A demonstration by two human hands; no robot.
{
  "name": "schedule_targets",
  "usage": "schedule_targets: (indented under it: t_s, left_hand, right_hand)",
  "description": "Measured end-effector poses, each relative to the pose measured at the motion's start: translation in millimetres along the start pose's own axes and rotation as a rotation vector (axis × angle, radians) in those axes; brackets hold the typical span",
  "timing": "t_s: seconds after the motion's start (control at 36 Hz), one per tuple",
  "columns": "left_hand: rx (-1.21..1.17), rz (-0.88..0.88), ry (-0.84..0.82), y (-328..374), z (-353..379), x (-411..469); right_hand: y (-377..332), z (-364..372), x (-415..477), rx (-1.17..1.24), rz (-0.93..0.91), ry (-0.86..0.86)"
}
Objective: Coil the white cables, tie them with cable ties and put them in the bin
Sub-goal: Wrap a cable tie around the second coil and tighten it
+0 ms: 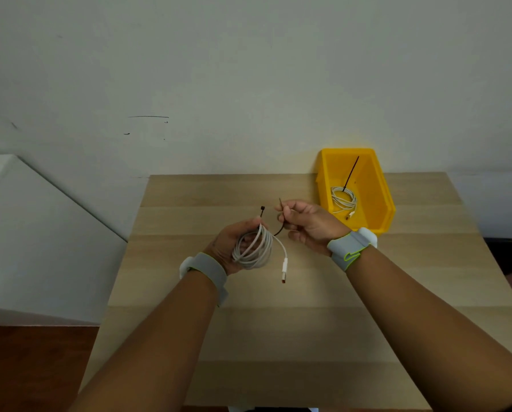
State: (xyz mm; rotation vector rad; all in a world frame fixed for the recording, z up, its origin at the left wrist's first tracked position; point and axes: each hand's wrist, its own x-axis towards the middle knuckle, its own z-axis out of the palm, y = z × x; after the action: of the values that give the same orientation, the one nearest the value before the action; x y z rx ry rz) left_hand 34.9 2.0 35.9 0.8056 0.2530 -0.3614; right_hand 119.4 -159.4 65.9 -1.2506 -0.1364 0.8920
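Note:
My left hand point(229, 243) holds a coiled white cable point(253, 248) above the middle of the wooden table point(308, 322). The cable's USB plug point(284, 267) dangles loose to the right of the coil. A black cable tie point(275, 226) loops under the coil; its head point(262, 208) sticks up by my left fingertips. My right hand point(307, 223) pinches the tie's tail end. A yellow bin point(376, 185) stands at the back right of the table. Inside it lies another coiled white cable point(343, 200) with a black tie point(351, 173) sticking up.
A pale wall rises right behind the table. A white slanted surface point(40, 233) lies to the left of the table, with brown floor point(31, 367) below it. Both wrists wear grey bands.

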Motion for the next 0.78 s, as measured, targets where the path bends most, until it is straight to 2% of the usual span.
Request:
schedule_targets:
  t_s: [0.11, 0.28, 0.42, 0.53, 0.67, 0.78]
  left_hand:
    - [0.053, -0.021, -0.030, 2, 0, -2]
    - [-0.178, 0.002, -0.120, -1, 3, -6]
    - [-0.217, 0.020, -0.121, -3, 2, -6]
    - [-0.299, 0.017, -0.186, -1, 3, -7]
    - [-0.212, 0.041, -0.157, 0, 6, -8]
    - [-0.241, 0.016, -0.171, 2, 10, -11]
  right_hand:
    - [-10, 8, -4, -0.076, 0.041, -0.046]
    - [-16, 20, -6, -0.062, 0.033, -0.051]
    - [-19, 25, -4, -0.144, -0.013, -0.021]
    - [-21, 27, -4, -0.169, -0.027, -0.004]
    - [-22, 29, -3, -0.159, -0.039, -0.001]
    - [-22, 29, -3, -0.175, -0.039, 0.006]
